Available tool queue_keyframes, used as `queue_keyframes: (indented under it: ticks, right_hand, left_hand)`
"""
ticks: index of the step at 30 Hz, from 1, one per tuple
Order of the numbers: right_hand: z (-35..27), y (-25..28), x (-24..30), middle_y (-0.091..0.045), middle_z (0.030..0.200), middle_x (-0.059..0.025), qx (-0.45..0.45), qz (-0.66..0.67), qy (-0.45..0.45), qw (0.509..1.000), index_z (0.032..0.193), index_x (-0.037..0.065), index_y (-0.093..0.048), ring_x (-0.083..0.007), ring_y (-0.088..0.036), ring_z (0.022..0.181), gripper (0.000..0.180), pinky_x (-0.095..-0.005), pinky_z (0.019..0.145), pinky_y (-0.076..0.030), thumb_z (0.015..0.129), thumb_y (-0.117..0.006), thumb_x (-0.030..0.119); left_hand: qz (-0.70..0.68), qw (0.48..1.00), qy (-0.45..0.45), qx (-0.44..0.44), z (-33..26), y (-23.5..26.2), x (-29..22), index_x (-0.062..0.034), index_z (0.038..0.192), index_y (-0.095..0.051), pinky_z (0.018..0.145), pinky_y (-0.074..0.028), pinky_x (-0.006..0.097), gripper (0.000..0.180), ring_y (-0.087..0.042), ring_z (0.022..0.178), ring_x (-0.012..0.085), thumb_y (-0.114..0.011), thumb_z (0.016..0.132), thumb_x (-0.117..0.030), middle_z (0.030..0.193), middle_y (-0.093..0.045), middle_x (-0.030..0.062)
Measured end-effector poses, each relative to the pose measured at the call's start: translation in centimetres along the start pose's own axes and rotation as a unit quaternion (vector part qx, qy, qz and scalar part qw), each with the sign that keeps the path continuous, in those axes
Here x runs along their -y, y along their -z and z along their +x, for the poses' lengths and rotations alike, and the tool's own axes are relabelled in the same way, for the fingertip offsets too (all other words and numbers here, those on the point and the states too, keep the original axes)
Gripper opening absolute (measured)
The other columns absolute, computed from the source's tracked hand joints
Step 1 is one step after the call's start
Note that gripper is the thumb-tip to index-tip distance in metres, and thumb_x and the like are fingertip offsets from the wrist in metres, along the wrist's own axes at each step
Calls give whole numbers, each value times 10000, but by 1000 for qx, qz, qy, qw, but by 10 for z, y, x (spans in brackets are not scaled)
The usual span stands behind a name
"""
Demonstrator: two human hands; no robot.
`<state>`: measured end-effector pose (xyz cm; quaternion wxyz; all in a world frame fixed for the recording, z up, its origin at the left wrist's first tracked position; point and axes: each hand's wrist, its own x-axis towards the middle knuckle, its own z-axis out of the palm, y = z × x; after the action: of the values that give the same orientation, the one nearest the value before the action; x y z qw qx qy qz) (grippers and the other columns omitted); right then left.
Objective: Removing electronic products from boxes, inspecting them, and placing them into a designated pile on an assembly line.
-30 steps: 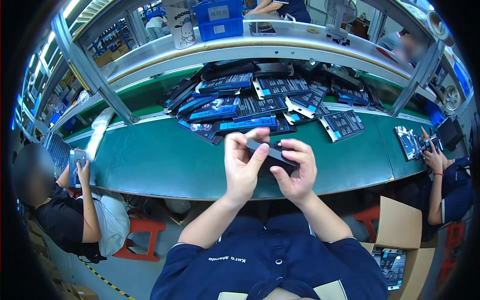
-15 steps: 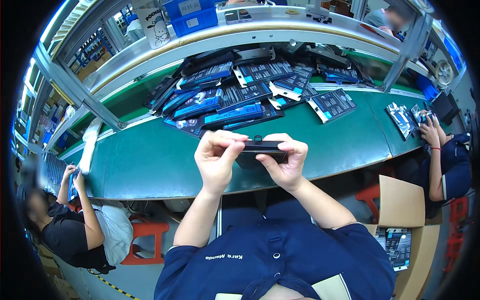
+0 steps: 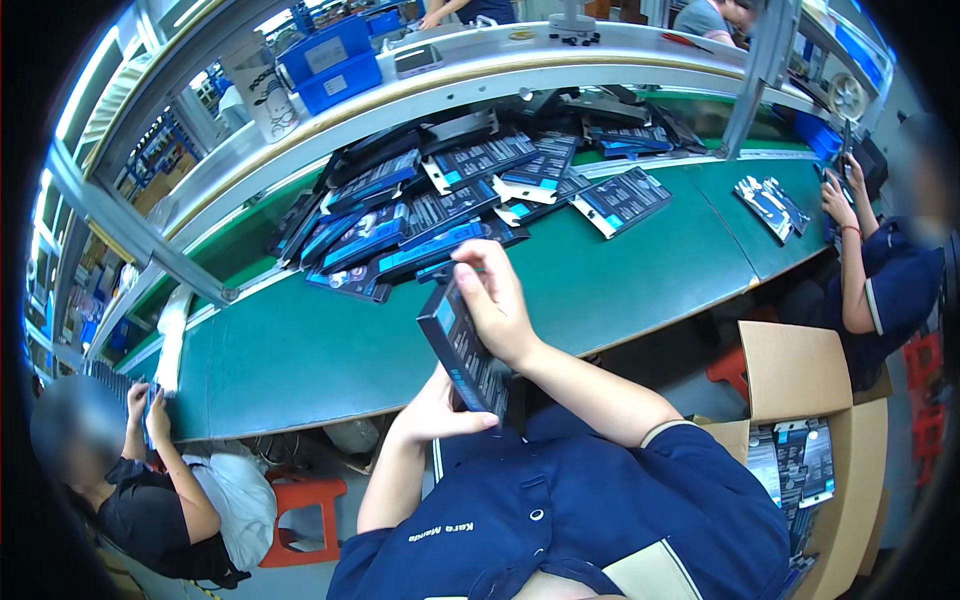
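The flat black retail box (image 3: 462, 350), blue-trimmed with pale print on its broad face, was held off the green workbench (image 3: 300, 350), in the air between the bench's near edge and the person's chest. The left hand (image 3: 440, 408) cupped its lower end from beneath, thumb laid across the bottom edge and fingers curled behind it. The right hand (image 3: 495, 300) gripped the upper end, fingers pressed together and wrapped over the top edge, thumb hidden behind the pack.

It looked light and fairly stiff, a thin carton that would likely dent at the corners if squeezed hard and slide a little on its glossy face; the narrow side edges and the two short ends seemed the safest holds, as both hands had them. Its long axis ran from upper left, toward the bench, down to lower right, toward the person's body, with the broad printed face turned to the camera's left and slightly up.

A heap of similar boxes (image 3: 450, 200) lay across the bench's far side, and an open cardboard carton (image 3: 800, 400) holding more stood at the person's right
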<state>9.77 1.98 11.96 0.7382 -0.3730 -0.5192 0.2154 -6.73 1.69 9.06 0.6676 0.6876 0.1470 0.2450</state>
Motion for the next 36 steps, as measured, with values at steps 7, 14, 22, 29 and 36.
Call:
queue_keyframes:
  ticks: [7,14,22,29,36]
  right_hand:
    - [50,162,-29,-510,1317,-212,-54,-755,-14,653,1198,31,-560,-398,-445,1280,574,-524,1088,-334,710,-799,216]
    - [0,175,29,-609,896,-144,111,-767,-78,627,796,34,-673,-289,-645,866,89,-396,702,-539,775,-619,102]
    - [-34,145,81,-605,901,-125,316,-651,-26,690,748,46,-689,-285,-637,903,74,-398,824,-514,736,-628,86]
    - [22,316,42,-670,1102,-122,81,-390,-131,908,946,68,-719,-283,-608,1096,211,-359,967,-465,740,-750,98]
    - [46,517,12,-296,1571,-93,-257,-783,-337,455,1464,189,-405,-302,-367,1398,618,-572,1111,-295,956,-411,542]
  left_hand:
    - [582,600,168,-523,-57,52,-39,-259,1431,-490,1012,-390,533,860,-458,1220,446,-795,633,-353,1426,-409,258]
    - [713,454,324,-424,-62,103,-19,-205,1360,-553,1047,-283,635,665,-421,1279,447,-743,765,-432,1422,-431,244]
    - [608,760,-186,133,104,-28,-19,-224,1456,-438,1162,-96,605,794,-218,1452,390,-602,809,-656,1564,-289,151]
    - [665,715,-132,173,113,-58,-10,-87,1481,-369,1118,-183,631,1022,-271,1424,403,-509,758,-795,1529,-314,222]
    - [729,644,-34,229,64,-60,-55,-85,1450,-400,845,-462,445,981,-478,1152,368,-828,645,-449,1531,-314,184]
